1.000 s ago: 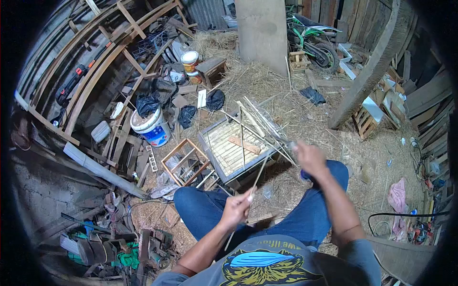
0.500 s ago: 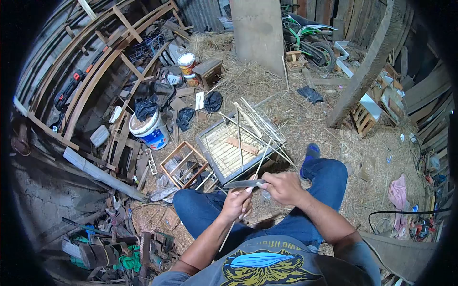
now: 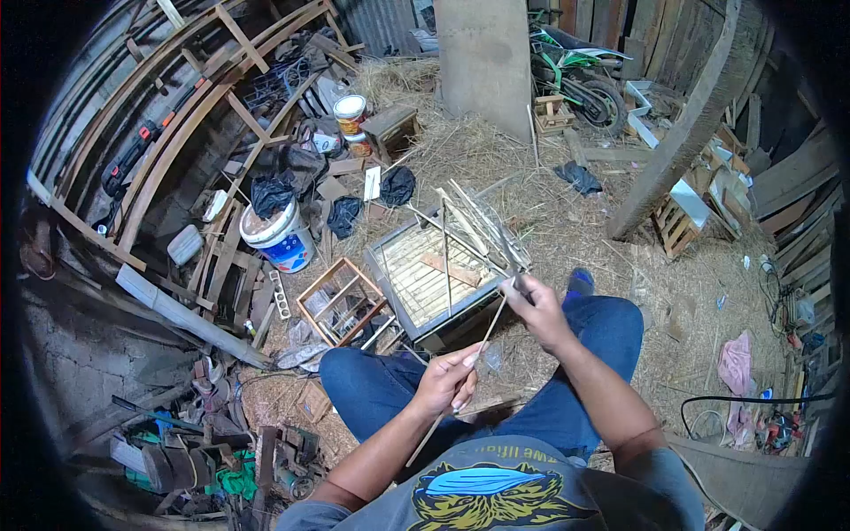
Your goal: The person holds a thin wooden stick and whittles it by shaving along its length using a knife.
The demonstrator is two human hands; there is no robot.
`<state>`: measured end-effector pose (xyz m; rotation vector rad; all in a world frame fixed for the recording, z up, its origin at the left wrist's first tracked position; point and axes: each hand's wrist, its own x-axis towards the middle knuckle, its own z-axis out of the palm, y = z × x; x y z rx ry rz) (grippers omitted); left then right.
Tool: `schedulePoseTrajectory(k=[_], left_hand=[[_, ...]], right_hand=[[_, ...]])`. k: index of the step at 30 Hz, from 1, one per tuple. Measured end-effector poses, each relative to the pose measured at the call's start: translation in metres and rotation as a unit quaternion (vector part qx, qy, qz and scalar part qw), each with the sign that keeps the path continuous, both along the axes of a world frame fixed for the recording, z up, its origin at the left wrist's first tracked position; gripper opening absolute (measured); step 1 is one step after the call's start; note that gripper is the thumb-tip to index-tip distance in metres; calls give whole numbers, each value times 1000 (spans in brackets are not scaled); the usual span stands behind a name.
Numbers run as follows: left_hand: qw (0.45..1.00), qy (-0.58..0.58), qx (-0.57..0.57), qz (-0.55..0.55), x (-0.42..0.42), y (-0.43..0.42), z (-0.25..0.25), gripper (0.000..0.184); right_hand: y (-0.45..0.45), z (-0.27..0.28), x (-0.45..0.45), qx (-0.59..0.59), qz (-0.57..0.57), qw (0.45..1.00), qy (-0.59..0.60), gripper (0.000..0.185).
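Note:
My left hand point(image 3: 447, 382) is closed around a thin bamboo strip point(image 3: 490, 327), which slants from my lap up toward my right hand. My right hand point(image 3: 537, 313) grips a knife, its dark blade point(image 3: 511, 257) pointing up and away from me. The strip's upper end lies close by the right hand; whether they touch I cannot tell. Just beyond my hands stands a low dark-framed table point(image 3: 390, 288) topped with pale slats. On it rest a flat brown wood piece point(image 3: 450, 270) and several loose thin strips point(image 3: 469, 221), some overhanging its far right corner.
A small wooden frame point(image 3: 310, 303) lies left of the table, near a white and blue bucket point(image 3: 288, 248). A wooden post point(image 3: 673, 133) rises at right, with a green motorbike point(image 3: 575, 75) behind. Straw covers the floor. Tools and scraps point(image 3: 221, 469) crowd the lower left.
My right hand has moved up and right along the strip, and the knife has swung from lying across it to pointing away. My left hand stays nearly in place, still holding the strip.

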<state>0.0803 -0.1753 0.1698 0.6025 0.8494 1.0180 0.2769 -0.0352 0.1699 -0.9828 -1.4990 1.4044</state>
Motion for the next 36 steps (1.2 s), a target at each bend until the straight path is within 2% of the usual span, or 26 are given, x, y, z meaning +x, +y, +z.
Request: schedulePoseTrajectory(k=[1, 5, 7, 9, 11, 13, 18, 20, 21, 22, 24, 27, 29, 32, 36], left_hand=[[999, 24, 7, -29, 1, 3, 4, 42], [996, 83, 12, -1, 8, 15, 2, 46], [996, 85, 16, 8, 10, 22, 8, 48], [994, 87, 41, 50, 11, 30, 12, 50], [993, 93, 11, 68, 10, 32, 9, 52], [995, 71, 42, 53, 12, 34, 7, 53], [997, 36, 33, 56, 16, 25, 16, 51], [995, 88, 26, 28, 16, 17, 30, 47], [995, 90, 29, 8, 16, 7, 20, 45], [996, 82, 38, 5, 17, -1, 8, 45], [996, 74, 50, 2, 16, -1, 1, 45], [992, 93, -9, 84, 17, 12, 22, 41], [994, 96, -4, 49, 10, 17, 7, 40], [999, 35, 1, 20, 12, 17, 8, 35], [1000, 4, -21, 13, 10, 18, 18, 38]], right_hand=[[-5, 5, -5, -27, 6, 1000, 6, 36], [4, 3, -10, 4, -9, 1000, -6, 37], [0, 27, -7, 124, -74, 976, -164, 38], [-18, 44, 0, 196, -33, 940, -276, 34], [-37, 41, 0, 242, 25, 911, -333, 33], [-43, 37, 3, 274, 34, 904, -327, 32], [-32, 39, 15, 337, 48, 881, -329, 29], [-7, 23, 29, 357, -62, 851, -381, 36], [9, 27, 40, 311, -115, 847, -415, 38], [25, 30, 55, 238, -98, 868, -424, 39], [18, 42, 56, 259, -83, 873, -405, 40], [-16, 50, 35, 280, 1, 877, -390, 39], [-38, 55, 19, 293, 47, 898, -325, 36], [-42, 38, 11, 325, 60, 889, -317, 32], [-28, 32, 17, 358, 59, 869, -337, 31]])
